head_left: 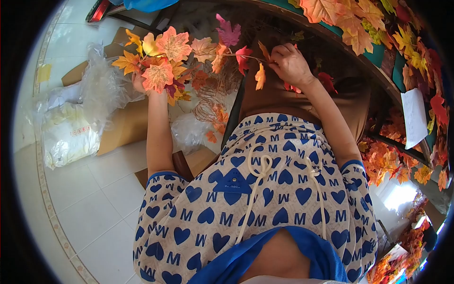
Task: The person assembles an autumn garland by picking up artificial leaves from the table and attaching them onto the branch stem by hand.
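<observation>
A garland of artificial maple leaves (pixel 174 45) in orange, yellow, pink and red stretches between my two hands over the lap. My left hand (pixel 139 82) grips its bunched left end, with most of the fingers hidden behind the leaves. Along the bare stem to the right, my right hand (pixel 289 64) is closed, thumb and fingers pinched on the garland. Single leaves, among them a red leaf (pixel 243 57) and a yellow leaf (pixel 260 76), hang from the stem near that hand.
Clear plastic bags (pixel 101 78) and a wrapped white package (pixel 71 135) lie on cardboard at the left, on the tiled floor (pixel 101 201). More maple leaves (pixel 340 19) cover a table's edge at the upper right. A white paper sheet (pixel 414 118) hangs there. Brown wiry strands (pixel 213 97) lie below the garland.
</observation>
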Demonstrator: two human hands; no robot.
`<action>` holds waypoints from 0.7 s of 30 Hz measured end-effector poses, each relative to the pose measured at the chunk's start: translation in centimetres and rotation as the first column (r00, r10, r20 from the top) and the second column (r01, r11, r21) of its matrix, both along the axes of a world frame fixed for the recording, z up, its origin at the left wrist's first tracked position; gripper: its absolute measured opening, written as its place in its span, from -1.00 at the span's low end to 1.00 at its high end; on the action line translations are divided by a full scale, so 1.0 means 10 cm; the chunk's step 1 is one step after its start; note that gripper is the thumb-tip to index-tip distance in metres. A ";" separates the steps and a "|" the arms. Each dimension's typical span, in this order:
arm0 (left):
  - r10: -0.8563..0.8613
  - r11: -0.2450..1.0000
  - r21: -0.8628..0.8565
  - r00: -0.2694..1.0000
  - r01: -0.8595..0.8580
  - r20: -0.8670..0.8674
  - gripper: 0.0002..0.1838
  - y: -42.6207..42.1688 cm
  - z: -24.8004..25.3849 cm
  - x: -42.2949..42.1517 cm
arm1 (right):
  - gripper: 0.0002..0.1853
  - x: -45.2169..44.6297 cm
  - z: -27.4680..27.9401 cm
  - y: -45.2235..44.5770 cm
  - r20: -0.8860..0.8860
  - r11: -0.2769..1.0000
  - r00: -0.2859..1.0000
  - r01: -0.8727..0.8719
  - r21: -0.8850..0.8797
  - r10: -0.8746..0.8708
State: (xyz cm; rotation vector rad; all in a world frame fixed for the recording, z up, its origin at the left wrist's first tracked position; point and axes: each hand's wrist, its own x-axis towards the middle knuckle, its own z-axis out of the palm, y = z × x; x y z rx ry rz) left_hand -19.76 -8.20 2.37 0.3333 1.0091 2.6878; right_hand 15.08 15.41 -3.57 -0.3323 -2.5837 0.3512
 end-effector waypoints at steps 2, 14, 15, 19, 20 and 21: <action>-0.023 1.000 0.014 1.000 0.023 -0.017 -0.75 -0.02 0.01 0.00 | -0.81 -0.01 0.04 -0.01 0.007 1.000 1.000 -0.019 -0.011 0.019; 0.060 0.998 -0.003 0.998 -0.061 -0.028 -0.74 0.03 0.15 0.19 | -0.80 -0.42 0.07 -0.26 0.061 0.992 0.997 -0.044 -0.119 0.051; 0.056 0.998 -0.008 0.998 -0.056 -0.021 -0.74 0.06 0.16 0.20 | -0.82 -0.39 0.04 -0.25 0.029 0.987 0.997 -0.064 -0.146 0.069; 0.031 0.999 -0.031 0.999 -0.032 -0.020 -0.74 0.07 0.12 0.11 | -0.85 -0.29 0.02 -0.15 -0.047 0.956 0.997 -0.075 -0.283 0.064; 0.022 0.999 -0.036 1.000 -0.022 -0.019 -0.74 0.07 0.10 0.07 | -0.86 -0.26 0.03 -0.11 -0.128 0.941 0.988 -0.125 -0.314 0.088; 0.011 0.999 -0.051 1.000 -0.011 -0.017 -0.74 0.07 0.09 0.06 | -0.86 -0.22 0.10 -0.10 -0.127 0.942 0.988 -0.123 -0.312 0.087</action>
